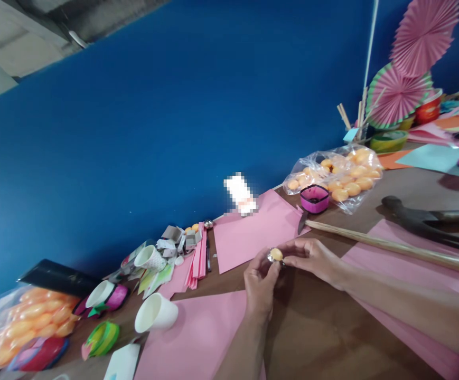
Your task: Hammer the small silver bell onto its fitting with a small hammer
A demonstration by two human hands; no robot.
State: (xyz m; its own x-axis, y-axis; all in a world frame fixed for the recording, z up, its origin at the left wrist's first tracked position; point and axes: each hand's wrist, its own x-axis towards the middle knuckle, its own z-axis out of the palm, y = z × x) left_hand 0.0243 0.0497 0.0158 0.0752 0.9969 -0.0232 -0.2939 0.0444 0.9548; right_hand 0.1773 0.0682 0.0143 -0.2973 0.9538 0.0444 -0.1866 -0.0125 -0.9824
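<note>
Pinching the silver-edged orange piece [277, 254] between fingertips, the left hand [259, 287] and right hand [317, 259] meet around it, probably for steadiness

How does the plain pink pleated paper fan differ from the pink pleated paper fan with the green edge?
The plain pink fan is pink right out to its rim, while the green-edged fan has a pale green border. The plain pink fan sits higher and runs up to the picture's top edge; the green-edged fan is lower and fully inside the view. Both are spread open, with folds fanning out from the middle.
</note>
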